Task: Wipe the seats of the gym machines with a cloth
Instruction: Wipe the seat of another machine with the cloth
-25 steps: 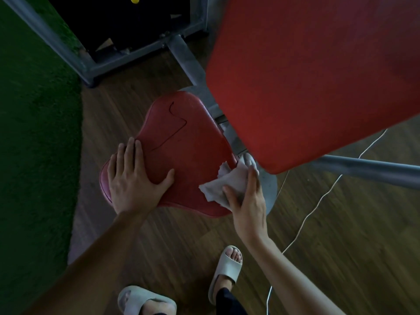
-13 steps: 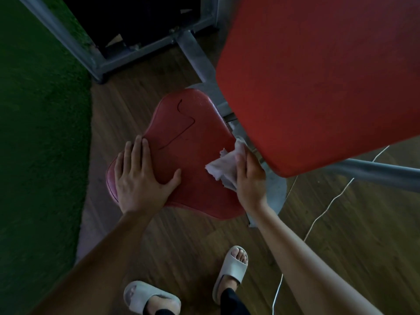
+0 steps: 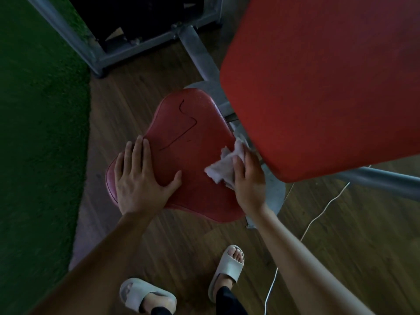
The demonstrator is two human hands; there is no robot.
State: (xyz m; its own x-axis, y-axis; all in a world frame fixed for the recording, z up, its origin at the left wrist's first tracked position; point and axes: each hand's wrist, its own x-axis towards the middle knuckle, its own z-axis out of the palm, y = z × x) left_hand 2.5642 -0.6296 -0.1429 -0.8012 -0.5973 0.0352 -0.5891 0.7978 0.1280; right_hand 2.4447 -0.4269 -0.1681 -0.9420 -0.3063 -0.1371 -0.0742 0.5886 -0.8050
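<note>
Nearest the body, a white cord (image 3: 318,214) is trailing across the wood floor just outside the right sandal (image 3: 227,264). A step back from the machine could catch it, judging by how close it is lying.

Further out, the right hand (image 3: 250,178) is gripping the bunched cloth (image 3: 223,164), thumb on its inner side and fingers draped over the top, pressing it onto the right edge of the seat (image 3: 193,137). The left hand (image 3: 138,178) is lying flat across from the grip with straight, spread fingers, holding nothing and steadying the seat's left lobe.

Directly above and beyond the gripping fingers, the big red pad (image 3: 318,87) is overhanging. If the stroke keeps heading that way, the knuckles are likely to be knocking its lower edge, or the cloth could be sliding off the seat onto the grey plate (image 3: 275,196) beneath. Inward and ahead of the grip, a dark split (image 3: 181,130) is running through the upholstery, and a dragged cloth might snag there.

Compared with a second ago, the cloth hand is sitting further along the seat's right edge, tucked closer under the pad. The left hand is staying where it was.
</note>
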